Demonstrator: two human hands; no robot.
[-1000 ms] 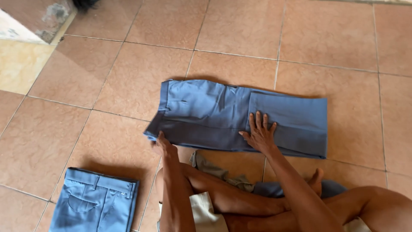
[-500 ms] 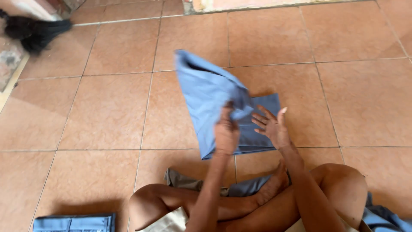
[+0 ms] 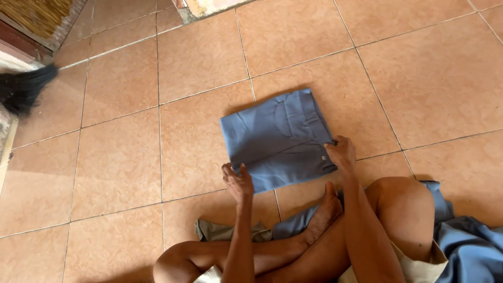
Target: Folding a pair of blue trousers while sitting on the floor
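A pair of blue shorts [image 3: 277,139], folded into a compact rectangle, lies flat on the tiled floor in front of my crossed legs. My left hand [image 3: 238,181] grips its near left corner, fingers curled over the edge. My right hand [image 3: 341,153] pinches the near right corner by the waistband. Both hands rest on the cloth at floor level.
More blue cloth [image 3: 466,246] is heaped by my right knee, and a khaki garment [image 3: 225,230] lies under my legs. A dark broom head [image 3: 23,89] sits at the far left, beside a woven mat [image 3: 36,13]. Terracotta tiles [image 3: 120,157] surround the shorts.
The shorts were spread long, then lifted and folded over; now they lie flat as a smaller rectangle. Both hands have moved to its near corners. The view has shifted.
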